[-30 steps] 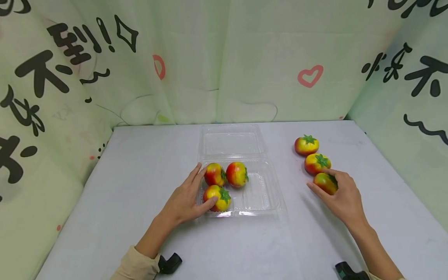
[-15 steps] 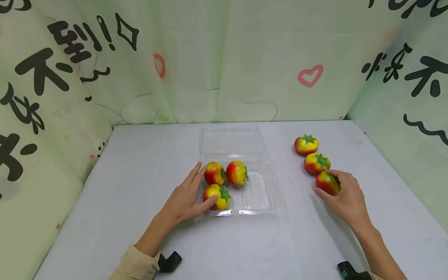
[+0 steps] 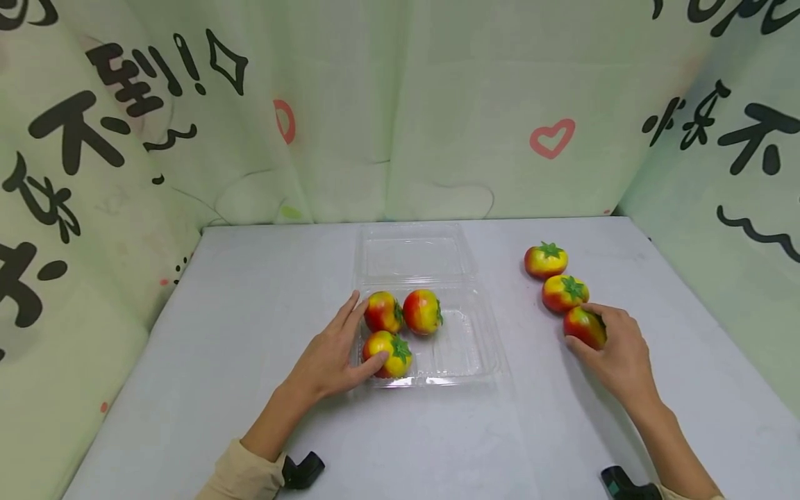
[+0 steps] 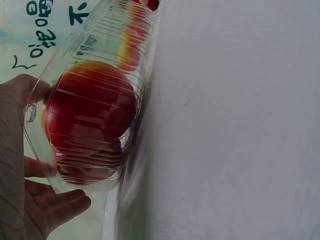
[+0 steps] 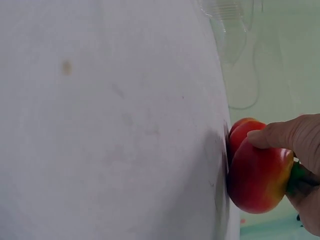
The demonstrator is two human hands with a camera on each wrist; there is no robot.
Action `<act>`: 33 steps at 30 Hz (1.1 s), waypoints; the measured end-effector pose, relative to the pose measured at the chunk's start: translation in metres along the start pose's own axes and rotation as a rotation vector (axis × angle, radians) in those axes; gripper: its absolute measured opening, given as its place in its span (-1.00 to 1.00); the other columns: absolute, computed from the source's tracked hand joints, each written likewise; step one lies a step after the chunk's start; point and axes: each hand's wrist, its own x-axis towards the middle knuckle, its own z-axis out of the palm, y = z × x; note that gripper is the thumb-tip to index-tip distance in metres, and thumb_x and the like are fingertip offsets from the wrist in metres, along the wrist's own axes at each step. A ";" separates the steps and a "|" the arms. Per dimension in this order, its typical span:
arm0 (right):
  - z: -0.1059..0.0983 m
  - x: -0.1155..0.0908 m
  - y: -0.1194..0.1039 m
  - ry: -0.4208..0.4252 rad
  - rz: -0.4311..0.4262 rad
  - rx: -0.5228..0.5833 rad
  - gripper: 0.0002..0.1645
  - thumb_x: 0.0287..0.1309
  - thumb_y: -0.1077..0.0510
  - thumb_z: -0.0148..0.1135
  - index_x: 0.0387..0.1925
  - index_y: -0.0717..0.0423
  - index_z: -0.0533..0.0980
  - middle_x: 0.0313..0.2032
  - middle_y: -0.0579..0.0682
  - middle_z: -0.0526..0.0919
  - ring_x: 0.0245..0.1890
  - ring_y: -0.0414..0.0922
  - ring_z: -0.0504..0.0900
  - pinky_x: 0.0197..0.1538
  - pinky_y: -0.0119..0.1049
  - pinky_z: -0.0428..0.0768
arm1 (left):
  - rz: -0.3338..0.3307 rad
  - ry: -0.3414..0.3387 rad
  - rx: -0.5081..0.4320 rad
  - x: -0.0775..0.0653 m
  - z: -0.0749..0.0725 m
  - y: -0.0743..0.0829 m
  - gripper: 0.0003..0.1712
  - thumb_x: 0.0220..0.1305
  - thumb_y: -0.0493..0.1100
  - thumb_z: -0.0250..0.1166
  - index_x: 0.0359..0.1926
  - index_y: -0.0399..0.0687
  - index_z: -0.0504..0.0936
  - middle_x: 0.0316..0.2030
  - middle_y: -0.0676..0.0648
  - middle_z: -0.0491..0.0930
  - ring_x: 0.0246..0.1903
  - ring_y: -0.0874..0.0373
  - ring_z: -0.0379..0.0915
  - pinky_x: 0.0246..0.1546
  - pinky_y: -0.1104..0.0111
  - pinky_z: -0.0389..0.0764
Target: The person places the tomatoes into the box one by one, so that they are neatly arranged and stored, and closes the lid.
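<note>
One glossy fruit (image 3: 582, 329) sits pinched between the thumb and fingers of my right hand (image 3: 621, 354), near end of a row with two loose fruits (image 3: 565, 293) on the white table (image 3: 437, 444). The head view shows only part of it, red shading to greenish yellow; the right wrist view adds its smooth, rounded red flank, my thumb on it and the green cap. My left hand (image 3: 328, 357) rests at the box's left edge, thumb apart from the fingers, across the nearest of three fruits (image 3: 386, 347) inside. Up close, the left wrist view reveals ribbed walls on that clear plastic box (image 3: 465, 347); behind hangs a pale green curtain (image 3: 475, 83).
</note>
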 end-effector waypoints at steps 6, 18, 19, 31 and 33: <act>-0.003 0.001 -0.002 -0.001 0.026 -0.013 -0.29 0.08 0.29 0.49 0.24 0.40 0.42 0.18 0.47 0.42 0.18 0.41 0.33 0.15 0.47 0.41 | 0.002 0.003 0.000 0.000 0.000 0.000 0.03 0.26 0.20 0.35 0.58 -0.16 0.16 0.57 -0.27 0.07 0.34 -0.25 0.40 0.21 -0.08 0.56; -0.009 0.002 -0.016 0.024 0.014 -0.006 -0.30 0.09 0.27 0.51 0.24 0.37 0.44 0.19 0.46 0.42 0.18 0.39 0.36 0.13 0.46 0.45 | -0.004 0.005 -0.002 0.000 0.000 0.000 0.04 0.25 0.19 0.36 0.58 -0.14 0.16 0.57 -0.28 0.07 0.36 -0.25 0.38 0.21 -0.09 0.56; -0.010 0.002 -0.018 0.025 0.012 -0.003 -0.30 0.08 0.28 0.51 0.24 0.37 0.44 0.19 0.46 0.42 0.19 0.39 0.36 0.13 0.46 0.45 | -0.004 0.004 -0.004 -0.001 0.001 0.000 0.03 0.25 0.19 0.36 0.58 -0.14 0.16 0.57 -0.28 0.07 0.36 -0.25 0.38 0.21 -0.09 0.56; -0.012 0.003 -0.045 0.064 -0.046 0.045 -0.29 0.05 0.28 0.54 0.22 0.35 0.46 0.17 0.42 0.45 0.17 0.36 0.40 0.07 0.44 0.51 | 0.011 0.017 -0.003 -0.001 0.002 -0.001 0.03 0.26 0.18 0.36 0.58 -0.16 0.16 0.56 -0.29 0.08 0.36 -0.26 0.38 0.20 -0.08 0.57; -0.011 0.003 -0.048 0.071 -0.057 0.054 -0.28 0.05 0.27 0.55 0.23 0.34 0.46 0.17 0.41 0.45 0.16 0.35 0.41 0.06 0.44 0.52 | 0.013 0.017 -0.001 0.000 0.002 -0.001 0.03 0.26 0.18 0.35 0.58 -0.16 0.16 0.57 -0.29 0.08 0.36 -0.25 0.38 0.20 -0.08 0.57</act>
